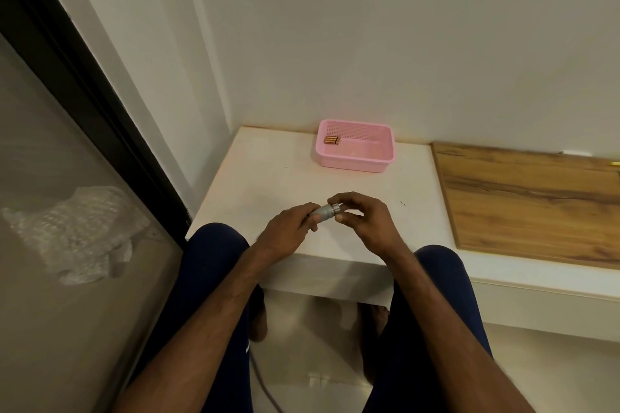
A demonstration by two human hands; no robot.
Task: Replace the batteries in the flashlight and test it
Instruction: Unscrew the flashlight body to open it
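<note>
A small silver flashlight (324,212) lies level between both hands, just above the white table (268,184). My left hand (288,233) wraps its rear half, so that end is hidden. My right hand (364,216) pinches the ringed end with thumb and forefinger. Several copper-coloured batteries (332,140) lie together in the far left corner of a pink plastic basket (385,157) at the back of the table.
A wooden board (530,201) lies on the ledge to the right of the table. White walls close in behind and to the left. A dark-framed glass panel (84,84) stands on the left, with bubble wrap (77,228) behind it. My knees press against the table's front edge.
</note>
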